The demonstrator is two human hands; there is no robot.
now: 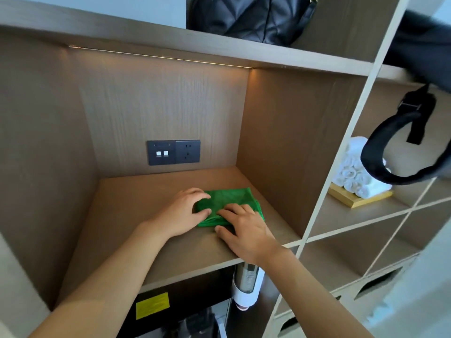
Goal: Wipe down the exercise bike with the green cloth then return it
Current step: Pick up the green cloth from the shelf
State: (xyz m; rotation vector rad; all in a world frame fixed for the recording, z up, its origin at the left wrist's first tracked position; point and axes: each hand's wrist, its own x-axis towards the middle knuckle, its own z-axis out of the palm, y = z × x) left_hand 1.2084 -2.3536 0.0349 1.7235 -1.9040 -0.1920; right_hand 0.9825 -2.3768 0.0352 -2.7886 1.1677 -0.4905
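on shelf (151, 206): left hand (181, 213), right hand (244, 228) flat on green cloth (229, 200).

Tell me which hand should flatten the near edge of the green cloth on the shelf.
Probably the right hand. Its fingers already lie across the near part of the green cloth by the shelf's front. The left hand rests on the cloth's left edge, farther back.
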